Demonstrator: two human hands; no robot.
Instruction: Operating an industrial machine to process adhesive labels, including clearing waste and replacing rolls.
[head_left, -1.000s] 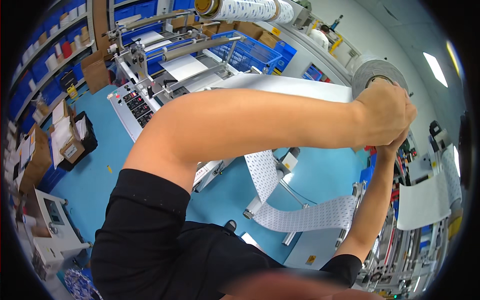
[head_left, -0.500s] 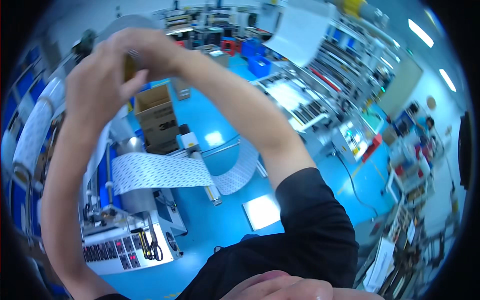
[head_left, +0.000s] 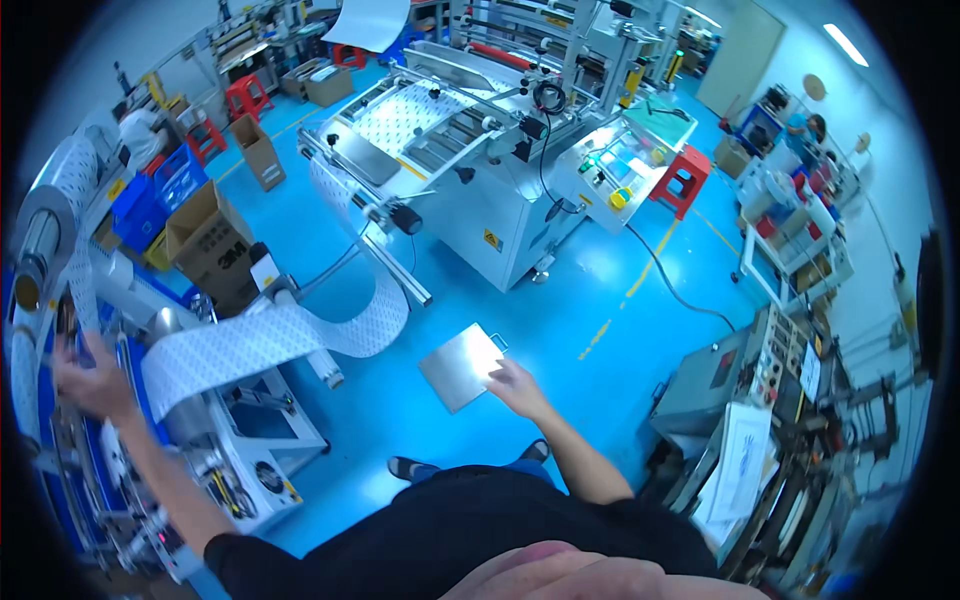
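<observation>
My left hand [head_left: 97,382] is at the far left, slightly blurred, fingers apart and nothing seen in it. It is nearest the blue-and-metal frame of the left machine, just below a strip of white patterned film [head_left: 80,270]; whether it touches either I cannot tell. My right hand [head_left: 518,388] hangs in front of me with loosely spread fingers, holding nothing. In the picture it overlaps the edge of a square metal plate [head_left: 452,370] with a handle, low near the floor. A wide white patterned web [head_left: 240,350] runs from the left machine over a metal roller and sags.
A large grey machine [head_left: 460,220] with rollers stands ahead, with a red stool [head_left: 682,182] beside it. Cardboard boxes [head_left: 212,245] and blue crates [head_left: 140,212] are at the left. A cable [head_left: 685,300] crosses the blue floor. A control cabinet [head_left: 700,370] stands at right.
Both hands, raised together at the upper left before, are now apart and lower. The left went down to the left machine, the right down to centre. The view has turned to the right.
</observation>
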